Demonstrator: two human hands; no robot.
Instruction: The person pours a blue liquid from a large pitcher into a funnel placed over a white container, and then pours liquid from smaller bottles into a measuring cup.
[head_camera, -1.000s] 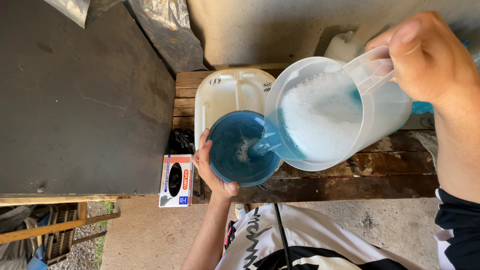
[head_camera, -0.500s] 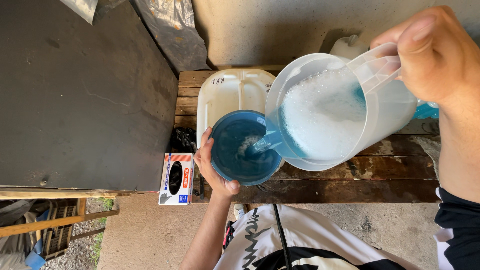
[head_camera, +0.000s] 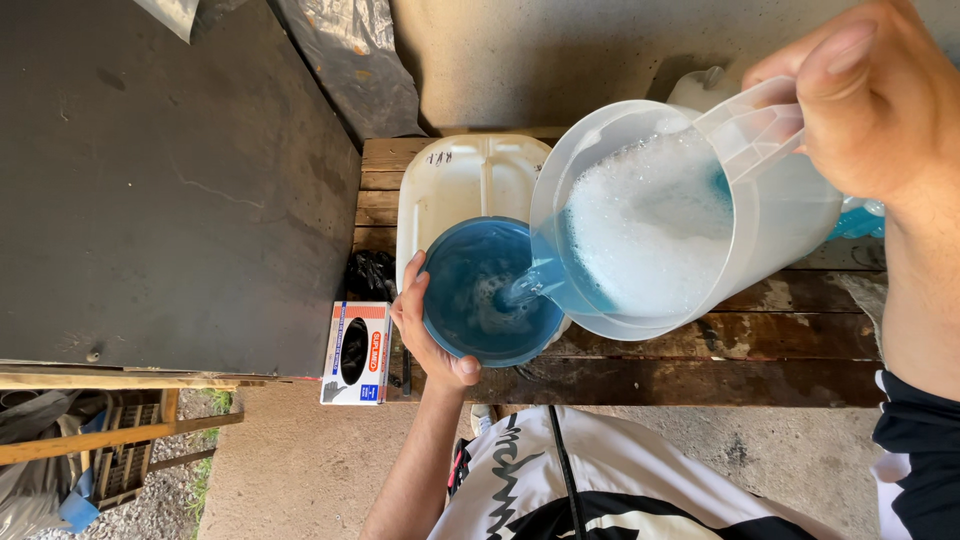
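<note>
My right hand (head_camera: 870, 100) grips the handle of a clear plastic pitcher (head_camera: 780, 220), tilted to the left and full of foamy blue liquid (head_camera: 650, 220). A thin blue stream runs from its spout into a blue funnel (head_camera: 470, 270). My left hand (head_camera: 425, 335) clasps the funnel's near left rim and steadies it. The funnel sits on top of a white plastic canister (head_camera: 460, 180) lying on a wooden bench (head_camera: 700, 380). Foam swirls inside the funnel. The funnel's outlet and the canister's opening are hidden.
A box of disposable gloves (head_camera: 357, 352) stands at the bench's left end, with a black bundle (head_camera: 370, 275) behind it. A large dark board (head_camera: 170, 180) fills the left. Another white container (head_camera: 700, 85) shows behind the pitcher. A wooden crate (head_camera: 120, 450) lies lower left.
The pitcher has kept pouring with both hands nearly still. More foamy blue liquid now swirls in the funnel.
</note>
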